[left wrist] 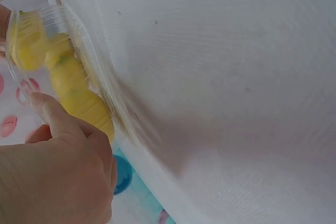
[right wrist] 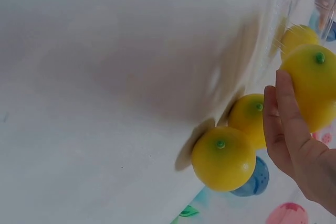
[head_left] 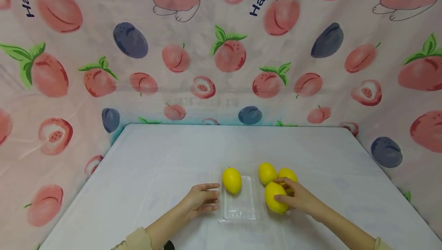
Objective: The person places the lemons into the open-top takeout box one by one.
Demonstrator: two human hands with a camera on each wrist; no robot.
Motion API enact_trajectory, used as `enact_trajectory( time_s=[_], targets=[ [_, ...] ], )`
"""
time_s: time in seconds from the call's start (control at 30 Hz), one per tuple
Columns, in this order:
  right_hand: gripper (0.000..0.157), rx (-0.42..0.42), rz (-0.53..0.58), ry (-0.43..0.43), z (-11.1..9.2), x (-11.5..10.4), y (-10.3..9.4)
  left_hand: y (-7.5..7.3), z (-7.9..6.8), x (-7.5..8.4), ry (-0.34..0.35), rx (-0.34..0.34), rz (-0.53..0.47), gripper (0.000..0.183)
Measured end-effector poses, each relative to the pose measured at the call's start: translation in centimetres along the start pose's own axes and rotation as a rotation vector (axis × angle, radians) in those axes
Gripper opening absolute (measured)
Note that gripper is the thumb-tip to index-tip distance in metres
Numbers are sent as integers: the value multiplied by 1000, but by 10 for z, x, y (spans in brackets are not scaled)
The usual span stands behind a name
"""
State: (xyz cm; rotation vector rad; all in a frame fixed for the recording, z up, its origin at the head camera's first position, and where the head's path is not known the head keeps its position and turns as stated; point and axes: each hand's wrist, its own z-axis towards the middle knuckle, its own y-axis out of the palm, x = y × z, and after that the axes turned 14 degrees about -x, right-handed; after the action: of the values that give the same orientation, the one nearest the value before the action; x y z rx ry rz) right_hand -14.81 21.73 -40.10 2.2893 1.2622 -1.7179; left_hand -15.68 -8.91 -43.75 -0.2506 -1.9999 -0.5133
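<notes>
A fruit-printed cloth rises behind the white table before me. On the table sits a clear plastic box. My left hand is at its left wall, fingers extended rather than curled. My right hand grips a held lemon between thumb and fingers, just right of the box. A boxed lemon lies inside, toward the far left corner. Two loose lemons sit side by side on the table, beyond my grip, showing green stem nubs.

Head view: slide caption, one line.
Right hand holds a lemon beside a clear tray; left hand at the tray's edge.
</notes>
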Motion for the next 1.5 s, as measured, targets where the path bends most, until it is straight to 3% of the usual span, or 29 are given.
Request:
enact_trajectory(
  time_s=[0.43,0.8,1.27,1.5],
  targets=[
    [58,31,8,-23,7,-7,-5,0,0,1,-7,2,8,43],
    [56,73,-53,-21,12,-17,-13,2,2,1,-5,5,-7,42],
    [52,98,-171,-47,30,-36,-11,3,4,-2,-4,-8,-13,42],
    [51,86,-169,-86,45,-45,-10,1,3,-2,4,4,0,42]
  ],
)
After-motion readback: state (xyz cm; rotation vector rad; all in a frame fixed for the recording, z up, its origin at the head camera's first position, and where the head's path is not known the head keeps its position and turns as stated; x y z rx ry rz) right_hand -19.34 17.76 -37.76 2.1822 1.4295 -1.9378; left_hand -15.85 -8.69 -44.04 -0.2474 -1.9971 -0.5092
